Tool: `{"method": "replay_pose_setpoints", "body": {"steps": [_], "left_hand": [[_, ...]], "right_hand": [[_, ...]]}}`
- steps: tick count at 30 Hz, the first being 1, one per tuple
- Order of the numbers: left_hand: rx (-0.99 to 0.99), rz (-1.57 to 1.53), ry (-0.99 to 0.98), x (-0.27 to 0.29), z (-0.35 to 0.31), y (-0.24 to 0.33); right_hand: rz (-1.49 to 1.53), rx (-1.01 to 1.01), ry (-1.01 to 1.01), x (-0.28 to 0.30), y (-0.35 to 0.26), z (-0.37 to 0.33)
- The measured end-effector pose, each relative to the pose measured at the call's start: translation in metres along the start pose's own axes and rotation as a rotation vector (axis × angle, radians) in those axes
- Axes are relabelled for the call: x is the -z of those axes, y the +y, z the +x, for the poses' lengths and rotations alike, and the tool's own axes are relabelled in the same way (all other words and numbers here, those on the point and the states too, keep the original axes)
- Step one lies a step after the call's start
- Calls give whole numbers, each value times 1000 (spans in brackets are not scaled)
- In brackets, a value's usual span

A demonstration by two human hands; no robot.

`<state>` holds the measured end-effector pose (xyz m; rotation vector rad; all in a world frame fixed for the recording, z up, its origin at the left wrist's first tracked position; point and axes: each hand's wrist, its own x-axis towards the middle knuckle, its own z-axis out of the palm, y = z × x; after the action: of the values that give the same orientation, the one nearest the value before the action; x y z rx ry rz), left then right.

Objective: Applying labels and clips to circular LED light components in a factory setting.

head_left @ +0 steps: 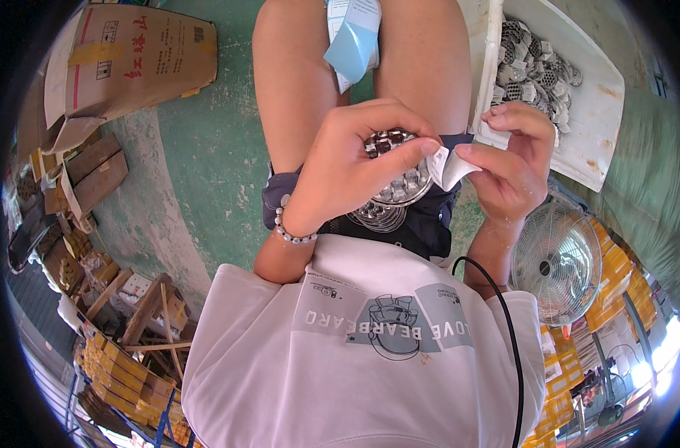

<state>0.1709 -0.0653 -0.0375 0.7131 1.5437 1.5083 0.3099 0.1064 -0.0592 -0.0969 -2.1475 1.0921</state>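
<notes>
Round piece (pixel 413 185) is silver w/ grid patt., label (pixel 453 173) wht, floor (pixel 213 142) grn.

White shirt (pixel 332 381) with grey-and-black cartoon print (pixel 394 325), dark shorts (pixel 434 224), pale beaded bracelet (pixel 295 239) at left, black cable (pixel 509 328) at right.

Looks like a workshop or packing space. Has a worn green floor (pixel 205 149), a big cardboard carton (pixel 149 60), stacks of yellow boxes (pixel 116 375), a white tub (pixel 605 123) of shiny parts (pixel 532 71), a caged fan (pixel 553 265).
</notes>
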Motion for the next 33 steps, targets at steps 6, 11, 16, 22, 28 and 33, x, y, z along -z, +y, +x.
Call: {"method": "replay_pose_setpoints", "body": {"steps": [6, 11, 16, 22, 28, 33], "left_hand": [[-15, -44, -24, -1, 2, 2], [-28, -33, -54, 1, 4, 10], [-77, 139, -67, 4, 7, 18], [-190, 133, -75, 3, 12, 7], [-106, 183, 220, -13, 6, 9], [-248, 448, 269, -19, 1, 15]], "right_hand": [[34, 8, 25, -5, 1, 2], [40, -46, -12, -6, -7, 7], [28, -152, -16, -8, -21, 13], [215, -327, 39, -22, -16, 4], [557, -566, 102, -23, -32, 3], [188, -706, 87, -32, -36, 8]]}}
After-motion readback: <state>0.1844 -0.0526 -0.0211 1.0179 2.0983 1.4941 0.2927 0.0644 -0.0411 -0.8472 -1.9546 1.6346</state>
